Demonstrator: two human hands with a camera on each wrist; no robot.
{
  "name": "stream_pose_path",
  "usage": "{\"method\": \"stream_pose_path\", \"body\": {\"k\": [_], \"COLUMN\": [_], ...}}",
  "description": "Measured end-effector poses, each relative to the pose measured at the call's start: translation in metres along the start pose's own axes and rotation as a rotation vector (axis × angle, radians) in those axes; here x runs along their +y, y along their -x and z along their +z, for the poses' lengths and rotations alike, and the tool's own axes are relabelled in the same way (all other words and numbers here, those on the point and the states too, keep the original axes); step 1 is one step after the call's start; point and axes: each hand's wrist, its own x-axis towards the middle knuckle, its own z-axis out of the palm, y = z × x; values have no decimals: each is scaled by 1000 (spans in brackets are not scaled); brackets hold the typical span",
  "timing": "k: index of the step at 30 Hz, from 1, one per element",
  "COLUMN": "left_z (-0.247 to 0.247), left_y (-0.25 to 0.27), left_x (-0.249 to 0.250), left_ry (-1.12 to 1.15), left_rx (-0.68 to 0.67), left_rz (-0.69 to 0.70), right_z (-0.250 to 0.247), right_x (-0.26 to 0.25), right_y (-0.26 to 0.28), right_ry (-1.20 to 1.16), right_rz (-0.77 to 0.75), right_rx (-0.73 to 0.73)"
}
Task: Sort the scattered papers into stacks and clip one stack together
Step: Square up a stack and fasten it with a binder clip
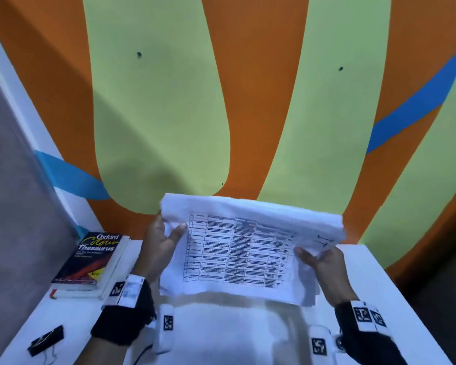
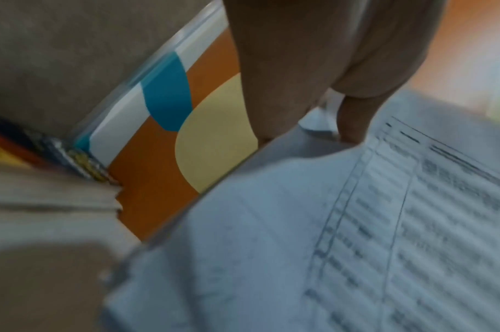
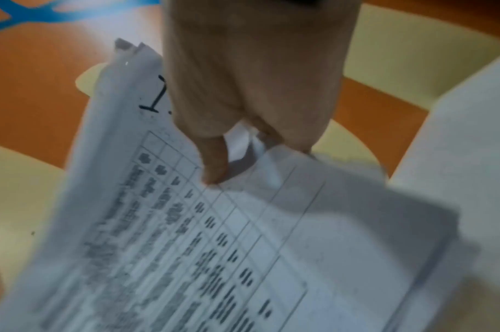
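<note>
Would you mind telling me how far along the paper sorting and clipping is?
Done: the papers look gathered into one stack. In hand: left hand and right hand hold its side edges, lifted above the white table. Left: the black binder clip lies unused near the table's left edge, so clipping remains.

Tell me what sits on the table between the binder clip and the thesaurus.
Nothing: in the head view only bare white table separates the black binder clip from the Oxford thesaurus. The left hand's wrist strap lies off to the right of that stretch.
</note>
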Motion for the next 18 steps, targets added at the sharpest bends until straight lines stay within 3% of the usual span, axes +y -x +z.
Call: {"method": "stream_pose_path", "body": {"k": [5, 7, 10, 12, 15, 18], "left_z": [19, 24, 31, 37, 50, 51], "left_y": [0, 3, 15, 23, 25, 22], "left_x": [-11, -26, -59, -70, -65, -52], "left_ry": [-79, -106, -133, -93, -41, -26], "left_rx": [291, 268, 123, 106, 151, 221], "left_rz": [126, 124, -75, -156, -156, -70], "right_z": [19, 24, 27, 29, 34, 33], "right_x": [-2, 2, 19, 25, 24, 21], "right_y": [-4, -3, 4, 9, 10, 5], "right_ry": [-67, -46, 22, 66, 73, 1], "right_rz": [-107, -100, -15, 11, -22, -47], "right_rx": [106, 145, 121, 111, 126, 133]}}
